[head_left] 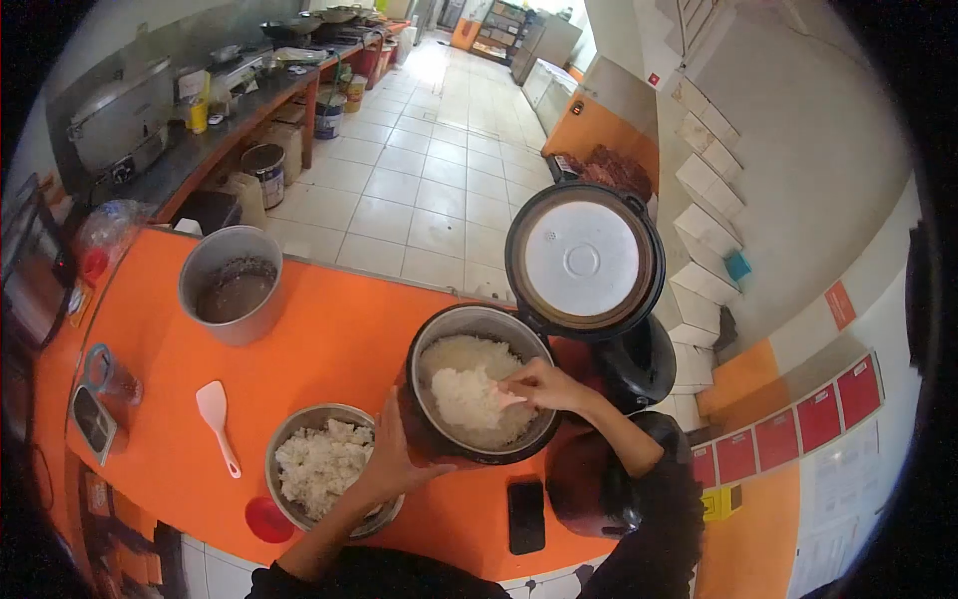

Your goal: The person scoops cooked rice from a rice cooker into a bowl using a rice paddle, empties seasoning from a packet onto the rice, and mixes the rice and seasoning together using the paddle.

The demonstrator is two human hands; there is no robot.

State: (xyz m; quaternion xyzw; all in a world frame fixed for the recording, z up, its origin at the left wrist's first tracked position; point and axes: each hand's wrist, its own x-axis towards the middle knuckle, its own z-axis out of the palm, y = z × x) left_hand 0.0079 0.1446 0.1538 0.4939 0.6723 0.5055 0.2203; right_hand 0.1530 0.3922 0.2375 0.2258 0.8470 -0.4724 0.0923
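Observation:
My right hand (542,386) is closed round the pale pink handle of a rice paddle (510,396), inside the open rice cooker (409,399). A lump of white rice (466,398) covers the paddle's blade, above more cooked rice in the pot. My left hand (392,461) lies with fingers stretched out against the cooker's near left side, thumb spread, holding nothing. Below it, partly hidden by my left wrist, stands a steel bowl (276,439) of cooked rice (321,465). The cooker's lid (582,258) is tipped back on the far side.
On the orange table (329,339) are a metal pot (261,317), a second rice paddle (213,407), a red bowl (267,520), a phone (526,516) and a glass (120,382). Dark rounded appliances (589,484) stand right. A counter (235,120) with cookware runs along the left wall.

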